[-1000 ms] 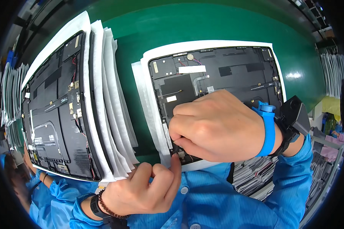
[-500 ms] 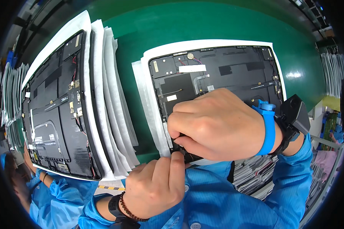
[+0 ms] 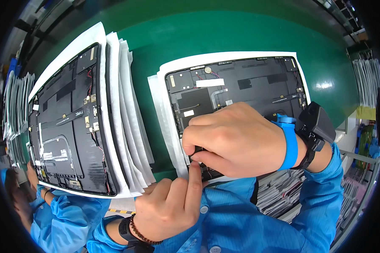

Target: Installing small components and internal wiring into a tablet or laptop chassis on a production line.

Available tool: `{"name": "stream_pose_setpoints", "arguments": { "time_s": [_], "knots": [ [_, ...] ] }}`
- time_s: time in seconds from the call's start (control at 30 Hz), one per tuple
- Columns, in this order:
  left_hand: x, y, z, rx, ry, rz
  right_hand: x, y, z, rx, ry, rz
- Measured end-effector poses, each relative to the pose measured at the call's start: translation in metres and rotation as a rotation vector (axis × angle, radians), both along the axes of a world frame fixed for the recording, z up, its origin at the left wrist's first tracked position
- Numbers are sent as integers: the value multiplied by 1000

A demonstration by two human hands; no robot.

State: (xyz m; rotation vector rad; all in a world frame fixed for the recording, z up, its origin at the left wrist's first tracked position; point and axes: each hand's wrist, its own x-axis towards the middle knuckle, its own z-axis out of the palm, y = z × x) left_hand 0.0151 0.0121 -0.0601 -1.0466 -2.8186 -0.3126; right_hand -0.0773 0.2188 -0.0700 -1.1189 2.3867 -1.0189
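A black tablet or laptop casing (image 3: 257, 95), its inside facing up with thin wires, black tape and pale labels, lies on white padded sheets. My right hand (image 3: 236, 141) is bent over its near left corner. Thumb and forefinger pinch there around something small and dark that I cannot make out. Below it, my left hand (image 3: 171, 204) reaches up to the same corner, its forefinger pointing to the right thumb's tip and its other fingers curled. What sits under the left fingertips is hidden. A blue strap (image 3: 289, 143) and a black device (image 3: 316, 122) are on my right wrist.
To the left, another black casing (image 3: 59, 130) tops a stack of white padded sheets (image 3: 128, 122) on the green table (image 3: 240, 33). A co-worker's blue sleeve (image 3: 71, 211) shows at lower left. Shelved stacks (image 3: 278, 189) stand below right, with more sheets (image 3: 363, 80) beyond the table.
The view has shifted slightly, so the casings and stack sit a little lower. My left forefinger has slid up and stretched out more along the corner. My right hand keeps its pinch there.
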Motion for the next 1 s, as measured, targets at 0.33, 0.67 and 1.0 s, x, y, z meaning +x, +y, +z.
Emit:
{"name": "stream_pose_setpoints", "arguments": {
  "time_s": [0.33,0.67,1.0],
  "knots": [
    [-2,-2,2,20,-4,10,-4,19,20,-262,188,0],
    [2,-3,-4,191,-119,94,6,36,-5,-140,484,253],
    [10,-16,-38,380,-175,190,3,29,-2,-9,504,308]
  ]
}}
